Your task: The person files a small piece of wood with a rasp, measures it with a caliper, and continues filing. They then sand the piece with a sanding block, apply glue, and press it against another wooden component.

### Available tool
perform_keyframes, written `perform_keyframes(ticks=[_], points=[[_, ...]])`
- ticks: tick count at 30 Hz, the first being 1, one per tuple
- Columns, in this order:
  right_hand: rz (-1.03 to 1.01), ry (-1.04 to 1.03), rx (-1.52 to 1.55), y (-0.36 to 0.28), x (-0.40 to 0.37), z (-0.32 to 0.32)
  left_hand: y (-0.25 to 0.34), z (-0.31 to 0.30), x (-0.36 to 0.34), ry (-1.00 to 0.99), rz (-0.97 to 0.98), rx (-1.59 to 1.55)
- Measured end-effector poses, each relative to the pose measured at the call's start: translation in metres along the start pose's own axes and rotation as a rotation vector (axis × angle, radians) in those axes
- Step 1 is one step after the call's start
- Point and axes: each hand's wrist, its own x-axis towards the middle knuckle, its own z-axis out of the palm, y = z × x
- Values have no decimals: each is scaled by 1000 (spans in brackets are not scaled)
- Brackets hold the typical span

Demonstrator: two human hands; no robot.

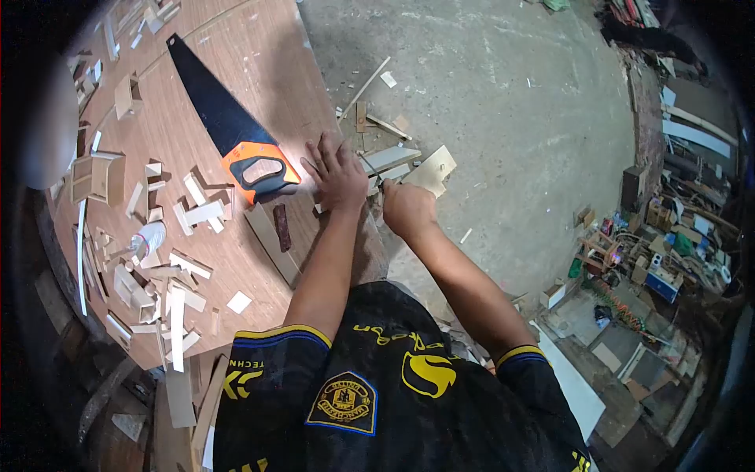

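Our landmark is the handsaw with a black blade and an orange-and-black handle [214,102], which lies flat on the brown wood-grain worktop [271,102]. Just right of the saw's handle, our left hand [338,171] rests palm down near the worktop's edge, fingers spread fairly wide and apart from the saw. Farther right of the saw, past that hand, our right hand [409,208] is drawn in narrow, its fingers curled around a slim dark rod-like object [366,164] that shows ahead of the thumb; most of it is hidden, so we cannot tell what it is.

Beyond the right hand, on the side away from the saw, we see a pale flat wooden piece [432,171] with an uneven edge. The grey concrete floor [519,110] spreads out to the right of the saw.

Just below the saw's handle lie a short dark reddish-brown strip [282,228] and, beside it, a long flat wooden strip [267,240]. Left of the saw we have an open box-like light-brown wooden piece [97,178], and below and left of the saw a clear and white bottle [148,238] among scattered pale wooden offcuts [203,214].
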Motion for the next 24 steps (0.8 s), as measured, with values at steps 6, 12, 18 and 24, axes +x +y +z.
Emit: perform_keyframes(ticks=[6, 12, 18, 24], points=[[-24, -41, -61, -2, 7, -11, 5, 2, 0, -68, -41, 6], [0, -41, -47, -2, 5, -10, 7, 4, 2, -60, -73, 101], [-24, -41, -87, -1, -22, -34, 9, 1, 1, -107, -97, 53], [-33, -8, -91, -3, -14, -9, 7, 3, -1, -104, -85, 96]])
